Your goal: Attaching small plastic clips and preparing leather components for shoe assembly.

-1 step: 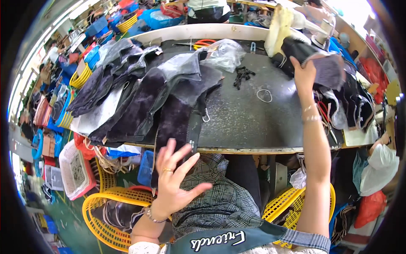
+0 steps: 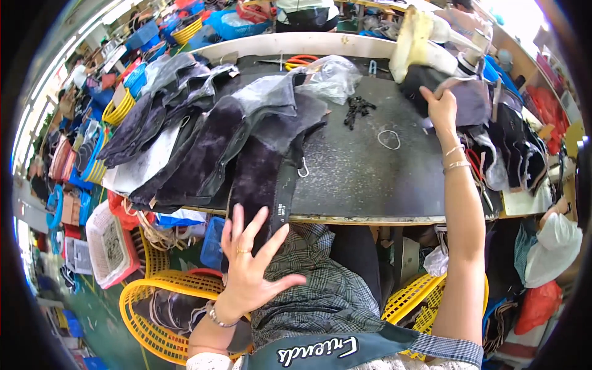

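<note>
Grey fabric piece (image 2: 470, 102) at the far right of the black worktable (image 2: 370, 172) is what my right hand (image 2: 441, 108) has reached out to: my arm is stretched full length, and my fingers lie over the piece's near edge, on top of a dark heap of cut pieces (image 2: 512, 142). Whether I have actually pinched the cloth or am only pressing on it I cannot tell, since my fingertips are hidden against the fabric. The piece sits on that heap beside a pale, cream-coloured form (image 2: 419, 43), so it is the topmost layer there and the easiest to lift.

My left hand (image 2: 250, 265) is empty, fingers spread wide, palm turned away from me, hovering below the table's front edge over my checked lap (image 2: 320, 290). It touches nothing; the nearest thing is the dark suede-like piece (image 2: 265, 179) that hangs over the table edge just above it.

More dark pieces (image 2: 185, 135) are fanned across the left half of the table, some under clear plastic (image 2: 327, 74). A small wire ring (image 2: 388, 139) and a black clump of small parts (image 2: 356, 110) lie on the bare middle. Orange-handled scissors (image 2: 296, 60) rest at the far edge. A yellow basket (image 2: 160, 308) stands on the floor to my left.
</note>
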